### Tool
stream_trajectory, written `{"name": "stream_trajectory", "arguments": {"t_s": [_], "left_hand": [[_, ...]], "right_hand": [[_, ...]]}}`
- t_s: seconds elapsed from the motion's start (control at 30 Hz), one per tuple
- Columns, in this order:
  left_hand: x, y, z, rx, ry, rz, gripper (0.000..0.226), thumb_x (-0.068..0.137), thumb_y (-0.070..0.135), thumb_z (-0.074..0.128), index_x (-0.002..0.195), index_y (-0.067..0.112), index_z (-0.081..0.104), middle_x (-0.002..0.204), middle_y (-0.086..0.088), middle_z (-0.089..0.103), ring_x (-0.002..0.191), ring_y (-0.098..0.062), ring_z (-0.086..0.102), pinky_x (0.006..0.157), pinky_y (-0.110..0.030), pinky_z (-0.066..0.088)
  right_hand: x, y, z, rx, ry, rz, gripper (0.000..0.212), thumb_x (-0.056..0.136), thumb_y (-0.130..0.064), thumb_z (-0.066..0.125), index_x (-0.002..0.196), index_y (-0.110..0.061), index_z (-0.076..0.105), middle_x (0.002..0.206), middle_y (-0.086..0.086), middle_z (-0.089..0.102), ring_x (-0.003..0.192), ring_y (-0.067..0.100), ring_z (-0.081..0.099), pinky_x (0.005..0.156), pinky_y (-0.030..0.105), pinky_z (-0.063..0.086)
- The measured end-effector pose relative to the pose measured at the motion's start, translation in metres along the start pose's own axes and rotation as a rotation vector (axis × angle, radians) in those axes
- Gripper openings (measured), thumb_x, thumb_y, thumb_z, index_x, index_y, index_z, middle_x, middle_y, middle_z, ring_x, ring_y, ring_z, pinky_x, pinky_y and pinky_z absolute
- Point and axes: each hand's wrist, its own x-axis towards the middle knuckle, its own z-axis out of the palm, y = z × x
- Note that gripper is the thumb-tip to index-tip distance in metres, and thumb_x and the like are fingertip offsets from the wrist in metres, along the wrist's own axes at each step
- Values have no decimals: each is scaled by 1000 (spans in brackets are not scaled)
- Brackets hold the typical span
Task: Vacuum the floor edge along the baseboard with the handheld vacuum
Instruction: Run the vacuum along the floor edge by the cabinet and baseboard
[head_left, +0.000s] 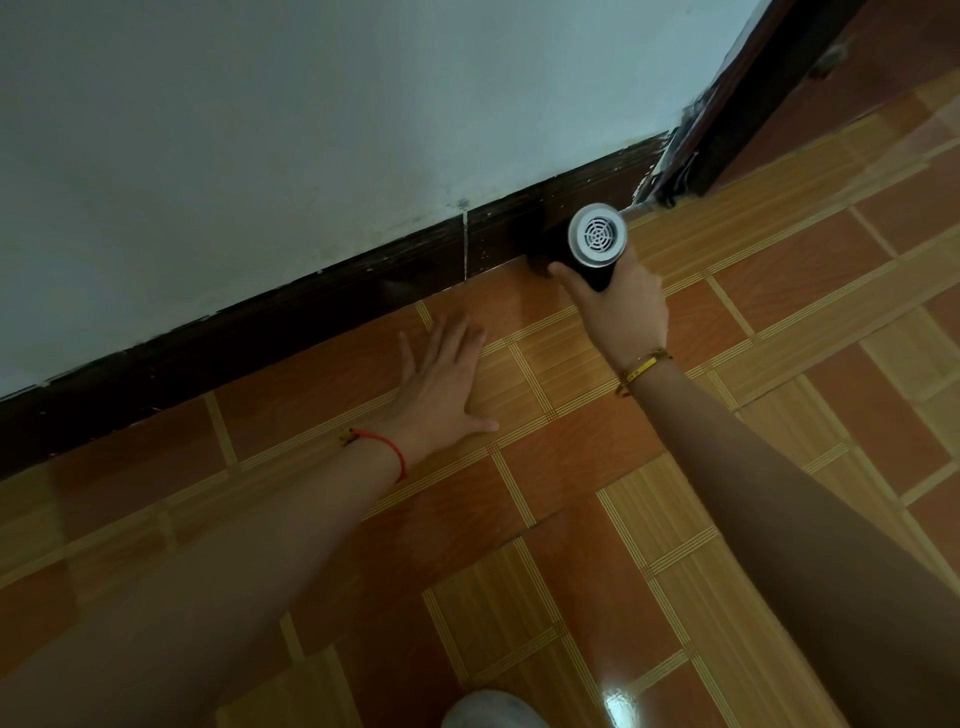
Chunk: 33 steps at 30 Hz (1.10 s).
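Note:
My right hand grips the handheld vacuum, a black cylinder with a round silver vented end facing me. Its nozzle end points at the dark brown baseboard, right where the board meets the floor; the nozzle tip is lost in shadow. My left hand lies flat on the tiled floor with fingers spread, palm down, a little short of the baseboard and to the left of the vacuum. A red string is on my left wrist, a gold bracelet on my right.
A pale wall rises above the baseboard. A dark wooden door frame stands at the upper right, just past the vacuum. Orange and tan tiles run to the right and toward me. A pale knee shows at the bottom edge.

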Motion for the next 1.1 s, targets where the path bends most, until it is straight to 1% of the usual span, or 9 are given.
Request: {"name": "stream_trajectory", "arguments": {"t_s": [0.1,0.23,0.4,0.53,0.67,0.73,0.87,1.0,1.1], "left_hand": [[6,5,-3,-13,18,-11,114,76,56,73,157,18,2,166,-4,-6,152,-26,-13,117,-63,-7],[14,10,-7,-36,53,-6,113,77,54,73,157,17,3,166,-4,-2,152,-25,-12,118,-62,-6],[20,15,-7,-55,56,22,106,82,56,67,157,16,4,166,-5,0,152,-25,-10,119,-61,-7],[23,17,-1,-49,73,39,91,91,59,51,157,18,4,166,-3,-2,152,-25,-10,119,-61,-4],[26,16,5,-48,78,44,81,96,58,40,157,20,2,166,-1,-5,152,-23,-12,118,-59,-7],[25,15,7,-53,79,40,81,96,57,40,157,21,2,166,-1,-5,152,-23,-13,119,-58,-6],[20,11,6,-33,75,40,86,94,59,43,157,20,-1,166,-1,-5,152,-23,-13,119,-57,-7],[13,5,4,-21,69,26,92,92,57,50,157,17,-1,166,-2,-5,152,-23,-12,120,-59,-5],[5,0,7,-4,54,16,97,90,58,53,157,16,-2,166,-3,-5,152,-23,-12,120,-57,-6]], "right_hand": [[-7,-4,8,-14,-32,-66,73,80,-63,63,132,-14,50,106,4,71,91,23,67,66,33,54],[-3,-1,8,-37,-22,-75,72,81,-65,61,130,-14,52,102,4,71,87,22,67,59,27,43],[16,14,-4,-37,22,-7,74,82,-64,61,136,-16,46,111,7,69,99,27,66,69,32,49],[34,22,-14,-67,26,57,80,82,-67,58,137,-11,44,113,12,67,104,31,62,77,44,55],[40,27,-16,-93,53,66,80,81,-68,58,136,-11,45,111,13,67,102,32,63,73,41,54],[40,27,-14,-96,71,82,83,81,-67,58,141,-11,41,111,13,67,100,32,64,70,39,53],[35,21,-12,-78,52,89,85,82,-66,59,145,-14,35,116,13,66,105,32,63,78,44,55],[15,10,-4,-45,22,4,78,82,-64,61,141,-17,41,109,7,69,95,25,67,70,35,55],[-6,-1,4,-57,-51,-64,78,82,-65,60,140,-17,42,105,4,70,88,21,68,69,37,59]]}}
